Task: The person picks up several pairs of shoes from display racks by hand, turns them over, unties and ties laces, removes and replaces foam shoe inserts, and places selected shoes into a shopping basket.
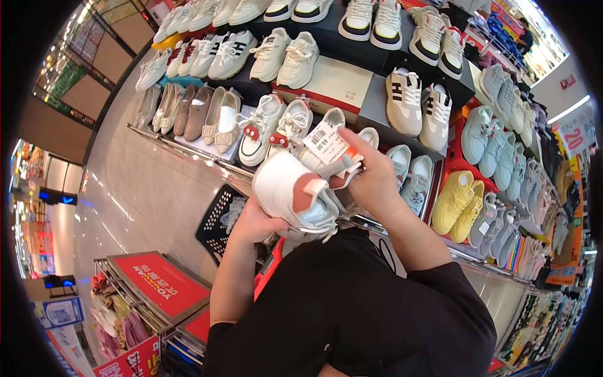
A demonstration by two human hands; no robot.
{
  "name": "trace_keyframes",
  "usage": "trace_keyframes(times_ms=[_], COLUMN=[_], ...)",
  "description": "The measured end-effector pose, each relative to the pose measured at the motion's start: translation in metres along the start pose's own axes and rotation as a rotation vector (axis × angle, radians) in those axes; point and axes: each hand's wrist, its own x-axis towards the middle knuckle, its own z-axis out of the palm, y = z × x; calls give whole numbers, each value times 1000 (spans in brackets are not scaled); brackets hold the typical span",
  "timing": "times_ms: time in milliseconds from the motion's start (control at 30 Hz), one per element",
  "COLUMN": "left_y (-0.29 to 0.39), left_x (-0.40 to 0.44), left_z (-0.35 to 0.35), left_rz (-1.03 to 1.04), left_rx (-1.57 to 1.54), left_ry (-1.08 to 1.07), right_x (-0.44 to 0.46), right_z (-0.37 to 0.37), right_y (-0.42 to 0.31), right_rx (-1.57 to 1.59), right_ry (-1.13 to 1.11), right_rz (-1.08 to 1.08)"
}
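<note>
A white sneaker (276, 185) with a reddish-brown heel patch is in my left hand (256, 221), its heel end tilted up and its thumb-side edge under my thumb. Clear crinkled plastic shows inside the shoe opening. My right hand (377, 176) is closed on a white price tag (325, 143) with a barcode and an orange corner, held just above the sneaker. A grey rounded piece (336, 166) lies between the tag and the shoe; I cannot tell what it is. Behind them, white sneakers with red ornaments (292, 125) stand on the rack.
Tiered shelves carry rows of shoes, including yellow sneakers (457, 200) and beige flats (221, 120). A black perforated basket (210, 226) is below my left hand. At lower left stands a bin with a red sign (160, 283). Tiled floor (151, 188) runs along the left.
</note>
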Motion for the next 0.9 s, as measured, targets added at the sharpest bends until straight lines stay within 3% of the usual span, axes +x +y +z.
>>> trace_keyframes(times_ms=[33, 133, 167, 233, 267, 367, 567, 733, 833, 900], left_y=[6, 29, 28, 24, 21, 24, 13, 2, -13, -22], left_x=[4, 13, 16, 19, 18, 14, 10, 13, 10, -3], left_z=[5, 45, 46, 46, 43, 41, 42, 61, 69, 69], left_rz=[-4, 138, 138, 464, 549, 518, 273, 210, 242, 588], left_rx=[8, 502, 503, 927, 963, 1007, 630, 50, -78, 973], left_ry=[-14, 200, 184, 207, 193, 220, 324, 495, 590, 525], right_x=[0, -4, -6, -8, -8, 3, 24, 37, 57, 73], right_z=[2, 8, 8, 9, 8, 2, -14, -14, -13, -6], right_y=[5, 26, 30, 34, 33, 26, 22, 12, 14, 20], right_rx=[1, 219, 213, 492, 566, 659, 499, 420, 461, 553], right_ry=[16, 156, 171, 200, 186, 176, 18, -149, -280, -484], right_rz=[2, -195, -192, -363, -436, -614, -712, -507, -426, -402])
